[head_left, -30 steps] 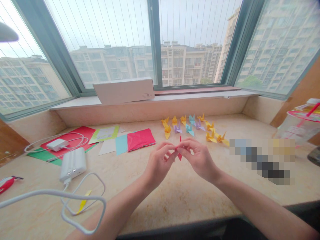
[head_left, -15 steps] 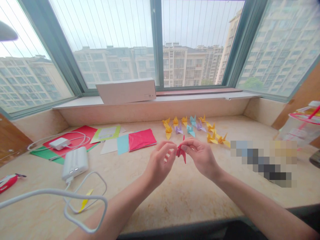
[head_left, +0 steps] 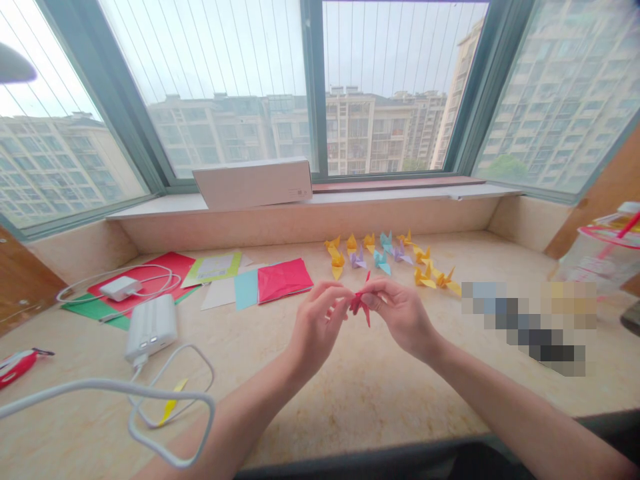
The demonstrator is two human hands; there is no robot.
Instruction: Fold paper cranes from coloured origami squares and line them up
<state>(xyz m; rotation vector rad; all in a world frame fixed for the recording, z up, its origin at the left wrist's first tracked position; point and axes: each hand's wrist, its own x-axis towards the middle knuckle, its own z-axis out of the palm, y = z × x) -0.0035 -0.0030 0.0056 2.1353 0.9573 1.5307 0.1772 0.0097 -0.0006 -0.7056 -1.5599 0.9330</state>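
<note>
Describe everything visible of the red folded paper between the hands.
The red folded paper is small, with a thin, creased look. One narrow point sticks up in the view above the right hand, another points down below the thumb, and more red folds bunch to the left. The right thumb and fingers pinch it, hiding its middle; the left hand is at its other side, though contact is unclear. It appears nearer the viewer than the folded birds.
</note>
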